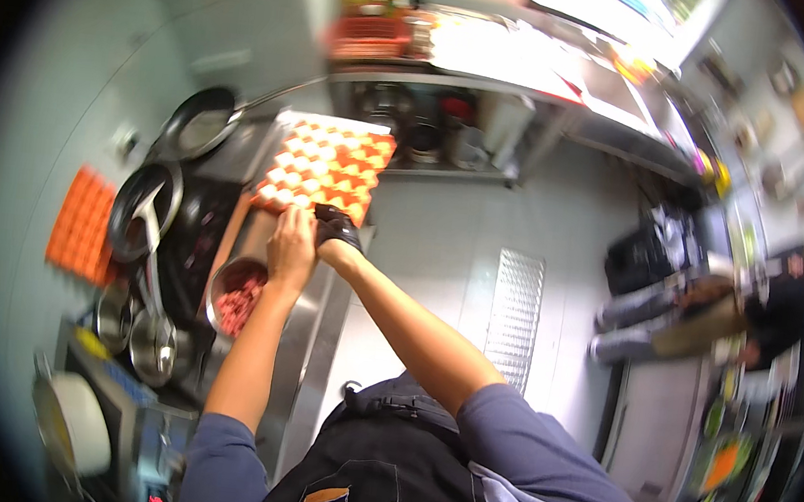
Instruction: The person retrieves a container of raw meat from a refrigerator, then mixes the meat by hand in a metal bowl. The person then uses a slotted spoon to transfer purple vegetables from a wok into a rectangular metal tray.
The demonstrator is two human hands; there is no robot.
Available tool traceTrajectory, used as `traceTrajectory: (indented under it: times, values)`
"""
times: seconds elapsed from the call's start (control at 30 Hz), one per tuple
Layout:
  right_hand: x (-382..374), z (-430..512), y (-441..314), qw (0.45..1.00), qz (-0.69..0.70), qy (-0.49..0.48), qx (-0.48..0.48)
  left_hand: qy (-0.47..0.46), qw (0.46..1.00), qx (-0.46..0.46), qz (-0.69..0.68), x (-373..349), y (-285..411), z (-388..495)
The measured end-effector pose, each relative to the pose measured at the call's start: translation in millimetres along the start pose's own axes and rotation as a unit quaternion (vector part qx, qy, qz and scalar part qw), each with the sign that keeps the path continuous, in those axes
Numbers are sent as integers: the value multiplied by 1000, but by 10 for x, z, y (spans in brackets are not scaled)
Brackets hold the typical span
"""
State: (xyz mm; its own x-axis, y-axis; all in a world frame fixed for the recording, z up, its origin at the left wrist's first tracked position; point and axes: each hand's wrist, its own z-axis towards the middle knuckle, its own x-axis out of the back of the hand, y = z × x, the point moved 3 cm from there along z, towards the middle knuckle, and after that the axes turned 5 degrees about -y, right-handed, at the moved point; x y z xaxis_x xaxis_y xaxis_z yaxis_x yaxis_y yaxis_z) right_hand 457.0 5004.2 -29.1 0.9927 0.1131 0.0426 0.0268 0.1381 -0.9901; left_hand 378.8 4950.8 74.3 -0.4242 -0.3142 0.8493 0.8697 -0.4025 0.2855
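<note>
My left hand (pixel 293 245) is bare, with its fingers bent, right beside my right hand (pixel 334 228), which wears a black glove. Both meet at the near edge of an orange egg tray (pixel 365 199) full of eggs. Whether the fingers grip anything between them is hidden and blurred. Below my left hand, a steel bowl (pixel 211 295) of raw chopped meat (pixel 240 302) stands on the steel counter (pixel 302 358), partly behind my left wrist.
Pans (pixel 198 128) and pots (pixel 152 353) stand on the stove to the left, near an empty orange egg tray (pixel 81 225). A steel worktable (pixel 456 82) with a shelf stands ahead. A person (pixel 703 319) is at the right beyond the floor grate (pixel 515 314).
</note>
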Motion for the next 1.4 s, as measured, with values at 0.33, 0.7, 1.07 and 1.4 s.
traceTrajectory:
  times: [0.33, 0.7, 1.07, 1.4]
  values:
    - [3457, -520, -711, 825, 471, 222, -220, -134, 977, -63, -152, -2096, 1936, 1063]
    - [5544, -1799, 141, 795, 545, 230, -133, -119, 976, -116, -139, -3337, 3428, 2596]
    - [7446, -506, 733, 928, -124, 251, -246, -262, 795, -530, -134, -3931, 5625, 3580]
    - [9558, -575, 841, 907, 3, 371, -199, -325, 777, -482, -243, -4874, 7312, 4259]
